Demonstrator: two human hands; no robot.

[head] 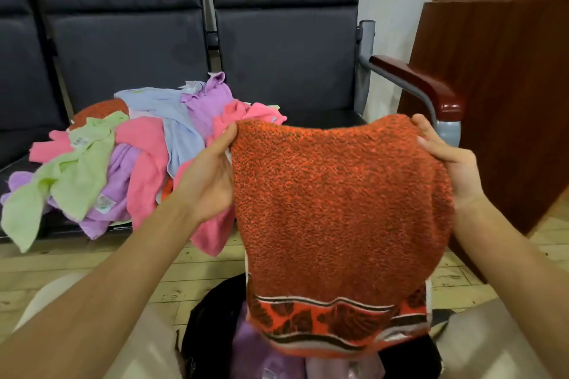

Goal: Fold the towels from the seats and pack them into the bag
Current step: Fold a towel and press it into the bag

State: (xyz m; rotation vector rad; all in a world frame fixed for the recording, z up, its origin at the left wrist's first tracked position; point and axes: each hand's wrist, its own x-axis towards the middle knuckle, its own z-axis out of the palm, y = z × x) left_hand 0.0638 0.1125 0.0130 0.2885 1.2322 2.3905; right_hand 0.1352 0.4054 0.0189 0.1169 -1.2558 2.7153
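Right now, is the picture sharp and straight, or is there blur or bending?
Head view: the orange towel held by both hands looks sharp; the bag at the bottom is dark and soft; wide-angle bending curves the seats and the wooden panel; lighting is even, without glare.

Orange towel (338,209): coarse looped terry, matt, woven patterned band at hem. Towel pile (123,160): soft cloth, finer nap, paper tags. Seats (286,49): dark padded leather-like cover, slight sheen. Armrest (421,83): glossy lacquered wood on grey painted metal. Floor (77,261): pale worn wood planks.
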